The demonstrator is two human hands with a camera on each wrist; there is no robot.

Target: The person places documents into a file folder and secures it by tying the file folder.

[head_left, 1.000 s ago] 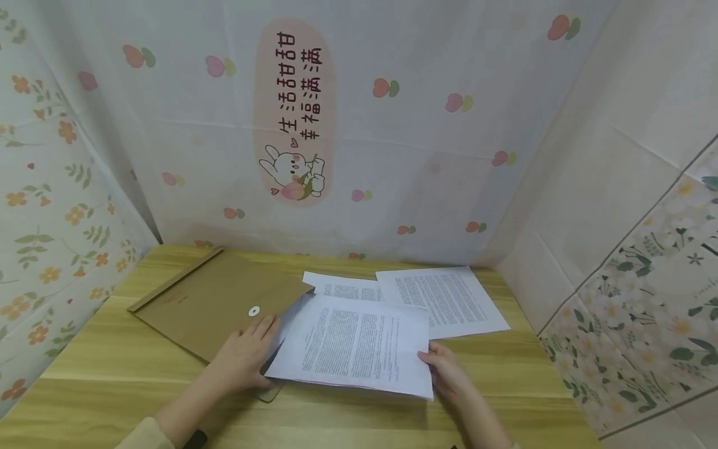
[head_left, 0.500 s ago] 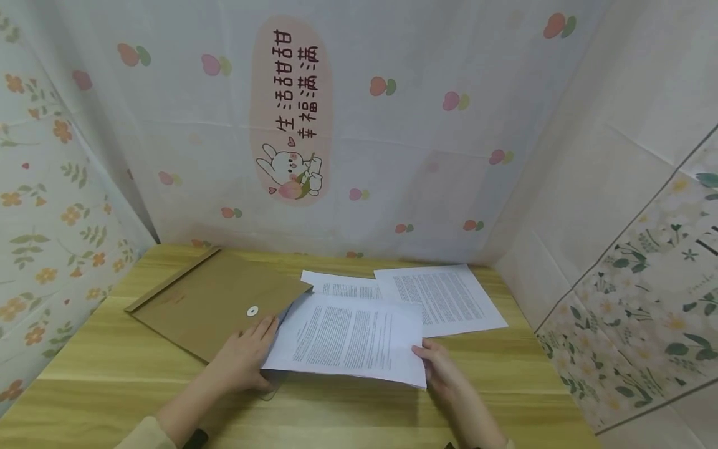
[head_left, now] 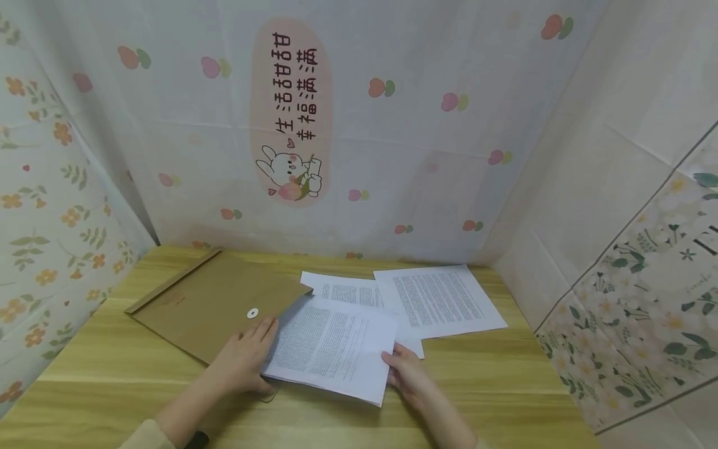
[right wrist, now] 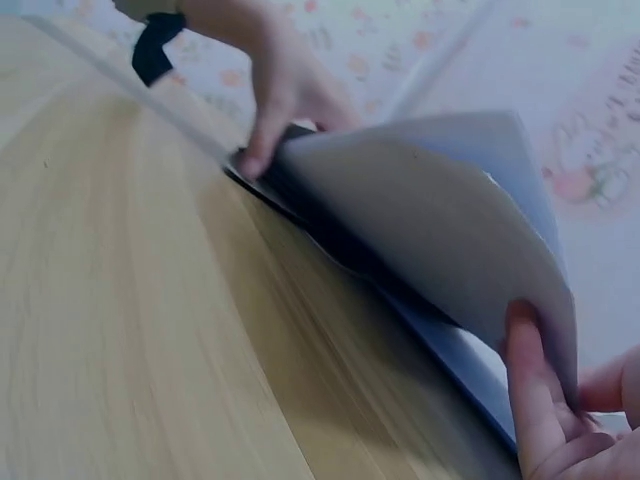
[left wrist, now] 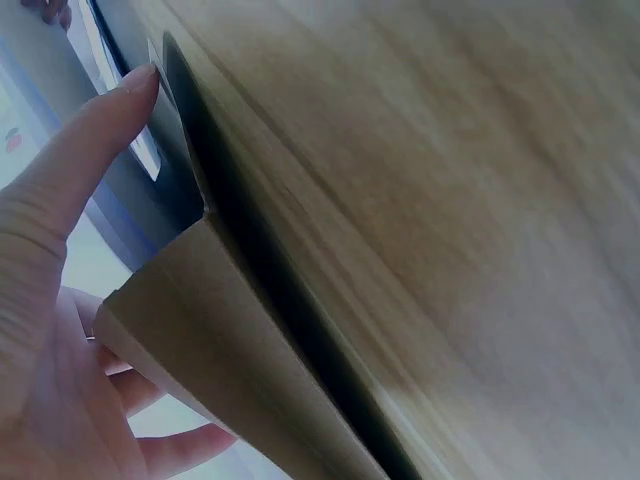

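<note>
A brown paper envelope (head_left: 207,293) with a white round button lies on the left of the table, its mouth towards the right. My left hand (head_left: 244,362) holds that mouth, fingers over the top side and thumb at the lower edge. In the left wrist view the thumb (left wrist: 100,130) rests on the lower layer, and the envelope's side (left wrist: 220,340) gapes. My right hand (head_left: 412,377) pinches the right edge of a stack of printed sheets (head_left: 336,349). The stack's left end is inside the mouth, hidden there; its near right corner is raised off the table.
Behind the stack lie more printed sheets, one (head_left: 443,299) at the right and another (head_left: 348,288) partly covered. The wooden table (head_left: 505,399) ends at a patterned cloth wall (head_left: 404,156) at the back, with more cloth on both sides.
The stack of sheets has moved left, further into the envelope, with my right hand following. A corner of a sheet beneath now shows. My left hand has stayed in place.
</note>
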